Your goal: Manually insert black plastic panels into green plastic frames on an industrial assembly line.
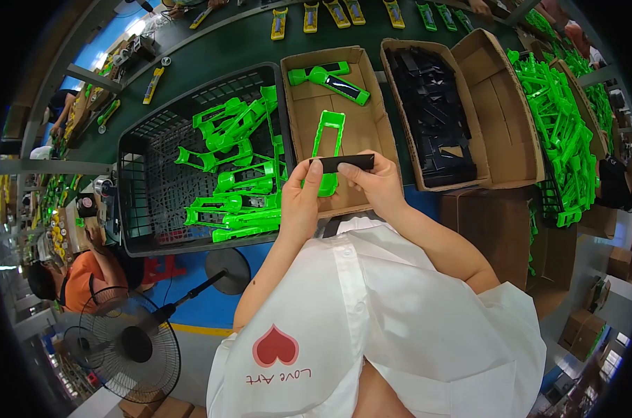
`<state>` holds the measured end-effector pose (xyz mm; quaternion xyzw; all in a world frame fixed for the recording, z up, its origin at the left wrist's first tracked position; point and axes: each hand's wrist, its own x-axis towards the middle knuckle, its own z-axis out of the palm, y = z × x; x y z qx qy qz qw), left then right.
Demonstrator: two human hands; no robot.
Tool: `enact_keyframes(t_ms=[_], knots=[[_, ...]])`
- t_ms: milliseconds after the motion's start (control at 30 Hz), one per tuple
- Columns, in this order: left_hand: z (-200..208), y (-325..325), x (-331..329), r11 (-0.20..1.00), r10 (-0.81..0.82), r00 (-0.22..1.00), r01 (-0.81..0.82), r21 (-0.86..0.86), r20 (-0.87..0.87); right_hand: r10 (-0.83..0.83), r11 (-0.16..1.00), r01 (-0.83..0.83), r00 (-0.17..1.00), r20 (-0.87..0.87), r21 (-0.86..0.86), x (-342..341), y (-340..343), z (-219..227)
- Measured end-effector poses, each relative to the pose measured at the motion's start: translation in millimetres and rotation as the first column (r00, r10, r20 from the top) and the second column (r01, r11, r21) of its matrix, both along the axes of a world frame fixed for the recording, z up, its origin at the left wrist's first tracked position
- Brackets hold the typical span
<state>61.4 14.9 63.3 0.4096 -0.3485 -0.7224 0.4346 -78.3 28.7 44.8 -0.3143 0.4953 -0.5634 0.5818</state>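
Both my hands pinch a flat black strip [352,162], held level over the near end of an open cardboard box. My left hand [300,202] has its thumb on the strip's left end, and my right hand [380,187] grips the right part with thumb and fingers. Directly beneath the strip is a bright green plastic frame [330,120] with a long opening; whether my fingers also hold it, I cannot tell. Farther back in the cardboard box [363,132] lie green frames with black panels fitted [339,85].
Left of the box, a black plastic crate [131,174] holds many green frames [249,177]. To the right, another cardboard box holds black strips [434,104], beside a heap of green frames [556,125]. Yellow and green pieces lie on the green conveyor [239,42]. A fan [134,345] stands lower left.
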Motion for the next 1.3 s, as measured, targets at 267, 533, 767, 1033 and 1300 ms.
enact_keyframes(t_ms=[267, 533, 767, 1033, 1300], knots=[[-12.2, 5.3, -10.2, 0.998, 0.011, 0.998, -0.007, -0.059, 0.061, -0.019, 1.000, 0.018, 0.999, -0.041, -0.017, -4.4, 4.6, -2.3], [-14.0, -8.3, 29.2, 0.937, 0.098, 0.906, 0.055, -0.344, 0.412, 0.266, 0.962, -0.272, 0.908, -0.324, 0.026, -37.5, 1.5, 23.7], [-13.2, -20.1, 67.5, 0.983, -0.179, 0.943, 0.184, 0.009, 0.281, 0.477, 0.878, -0.449, 0.853, -0.212, 0.168, -34.7, -6.3, 33.7], [-7.0, -13.9, 66.9, 0.957, -0.286, 0.897, 0.285, 0.055, 0.337, 0.403, 0.915, -0.344, 0.791, -0.460, 0.210, -17.1, -3.7, 32.1], [-9.4, -10.7, 69.1, 0.962, -0.273, 0.896, 0.264, 0.075, 0.349, 0.407, 0.903, -0.403, 0.690, -0.599, 0.151, -16.4, 3.5, 39.3]])
